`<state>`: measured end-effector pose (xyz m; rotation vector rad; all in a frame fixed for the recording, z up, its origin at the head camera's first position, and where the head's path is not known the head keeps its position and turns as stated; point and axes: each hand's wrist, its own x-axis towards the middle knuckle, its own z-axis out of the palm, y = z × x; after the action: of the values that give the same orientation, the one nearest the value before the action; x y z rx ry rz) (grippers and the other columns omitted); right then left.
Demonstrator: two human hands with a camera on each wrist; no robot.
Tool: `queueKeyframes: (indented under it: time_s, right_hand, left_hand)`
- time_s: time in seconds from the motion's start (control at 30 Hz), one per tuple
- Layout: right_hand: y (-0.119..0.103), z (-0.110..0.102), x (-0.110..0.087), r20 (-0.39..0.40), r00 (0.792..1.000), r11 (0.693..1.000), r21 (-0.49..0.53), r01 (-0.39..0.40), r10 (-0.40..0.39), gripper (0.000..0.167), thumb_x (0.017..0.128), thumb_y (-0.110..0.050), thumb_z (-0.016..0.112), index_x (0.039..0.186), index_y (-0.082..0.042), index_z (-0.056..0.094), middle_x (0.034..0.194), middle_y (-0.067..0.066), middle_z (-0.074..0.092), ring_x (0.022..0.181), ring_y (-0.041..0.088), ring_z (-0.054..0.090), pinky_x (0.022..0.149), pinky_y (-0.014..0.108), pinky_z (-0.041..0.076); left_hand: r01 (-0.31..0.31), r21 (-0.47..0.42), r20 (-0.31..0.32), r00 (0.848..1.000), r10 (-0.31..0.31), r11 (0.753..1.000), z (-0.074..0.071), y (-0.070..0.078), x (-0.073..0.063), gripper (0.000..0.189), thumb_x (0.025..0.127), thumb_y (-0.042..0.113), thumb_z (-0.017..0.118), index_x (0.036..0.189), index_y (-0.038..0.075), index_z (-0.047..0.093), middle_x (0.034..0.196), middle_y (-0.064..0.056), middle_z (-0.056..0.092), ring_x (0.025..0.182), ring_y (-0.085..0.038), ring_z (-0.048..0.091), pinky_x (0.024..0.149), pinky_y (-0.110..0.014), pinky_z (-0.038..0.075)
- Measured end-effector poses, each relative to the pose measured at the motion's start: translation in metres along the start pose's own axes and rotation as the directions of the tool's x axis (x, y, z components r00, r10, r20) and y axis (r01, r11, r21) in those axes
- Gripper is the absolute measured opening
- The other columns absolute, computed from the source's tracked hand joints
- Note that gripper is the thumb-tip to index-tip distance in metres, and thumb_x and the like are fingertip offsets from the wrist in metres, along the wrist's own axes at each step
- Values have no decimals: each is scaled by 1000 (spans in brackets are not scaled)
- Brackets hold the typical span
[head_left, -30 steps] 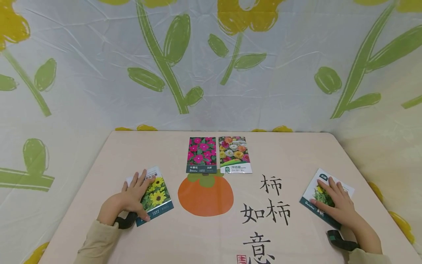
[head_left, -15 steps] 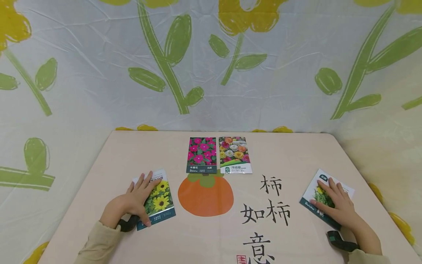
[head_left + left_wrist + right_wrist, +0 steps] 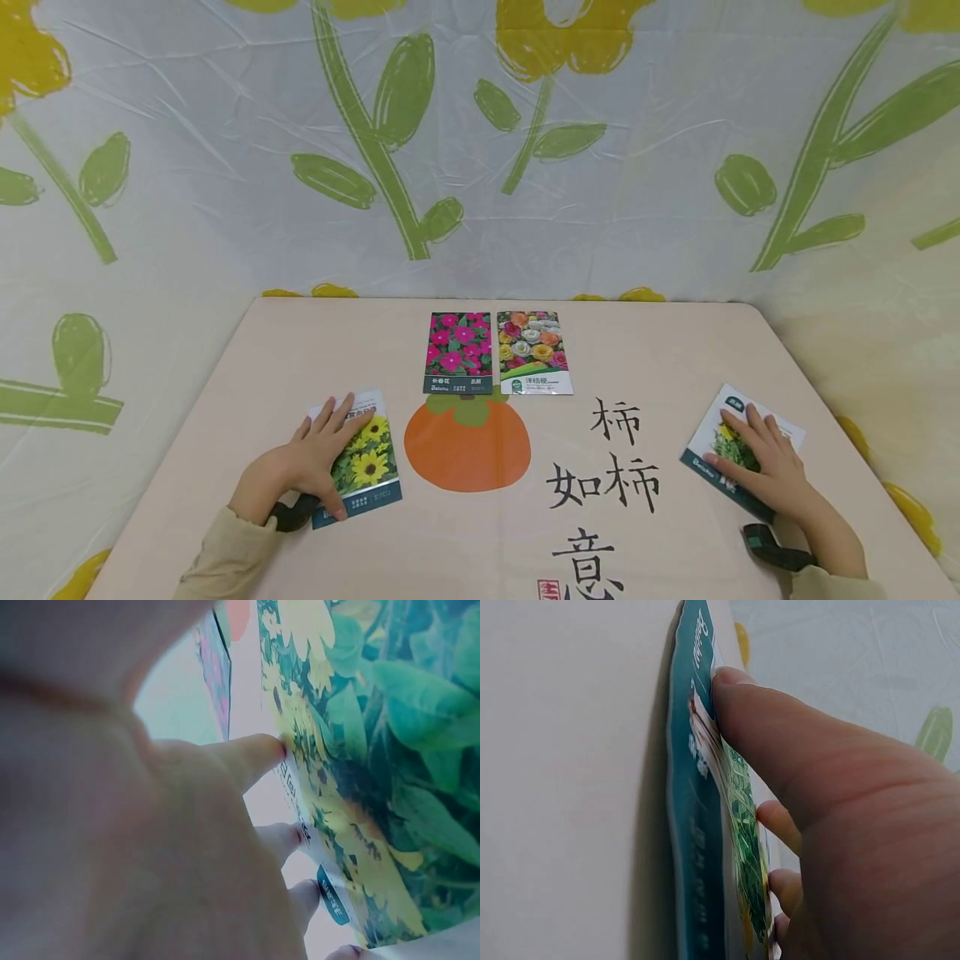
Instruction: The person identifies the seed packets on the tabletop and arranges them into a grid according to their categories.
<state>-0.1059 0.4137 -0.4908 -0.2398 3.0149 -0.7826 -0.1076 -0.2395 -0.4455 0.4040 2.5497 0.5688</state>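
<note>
My left hand (image 3: 311, 458) rests with spread fingers on a seed packet with yellow flowers (image 3: 371, 467), at the left of the table. In the left wrist view the fingertips touch that packet's printed face (image 3: 405, 750). At the right, my right hand (image 3: 772, 467) lies over another seed packet (image 3: 708, 437), white with a dark green band, turned at an angle. Its thumb and fingers press on the packet's face, and the right wrist view shows the green band (image 3: 694, 847) along its near edge. Both hands partly cover their packets.
Two more seed packets lie side by side at the back: one with magenta flowers (image 3: 459, 350), one with mixed-colour flowers (image 3: 534, 350). The pale table cover (image 3: 637, 350) bears a printed orange persimmon (image 3: 467, 446) and black characters. A flower-patterned curtain (image 3: 600, 208) hangs behind.
My left hand has slid slightly right and toward me, and the yellow-flower packet has moved with it, turning a little straighter. The right hand and its packet have stayed put.
</note>
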Motion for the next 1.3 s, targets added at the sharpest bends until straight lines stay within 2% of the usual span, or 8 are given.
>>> queueKeyframes:
  time_s: [0.2,0.8,1.1,1.3]
  right_hand:
    - [1,1,-2,-9,1000,1000,6,8,-8,78,92,-37,65,150,2,32,157,38,2,141,60,-11,100,80,-12]
    - [1,2,-3,-17,1000,1000,1,-1,1,77,92,-37,65,150,1,32,157,37,3,141,60,-11,98,83,-8]
    - [-4,-1,-3,-19,1000,1000,5,7,-7,76,92,-35,64,150,3,32,156,39,5,140,61,-9,99,82,-6]
    - [-7,-2,-2,-14,1000,1000,-1,1,-1,76,92,-35,64,149,3,33,156,39,5,141,60,-9,99,83,-5]
  left_hand:
    - [-2,2,-4,1000,2,1000,-1,11,-3,130,49,38,97,157,14,28,164,-21,1,148,-47,-6,111,-72,-1]
    - [-55,38,-13,998,55,998,6,18,1,132,48,39,99,157,17,28,165,-17,1,149,-45,-4,114,-68,0]
    - [-33,64,-11,999,34,997,9,21,1,131,48,41,98,157,20,29,166,-16,3,149,-44,-4,114,-69,1]
    - [-19,46,-7,1000,19,999,10,24,0,130,48,40,99,157,22,30,166,-14,3,149,-45,-4,114,-69,3]
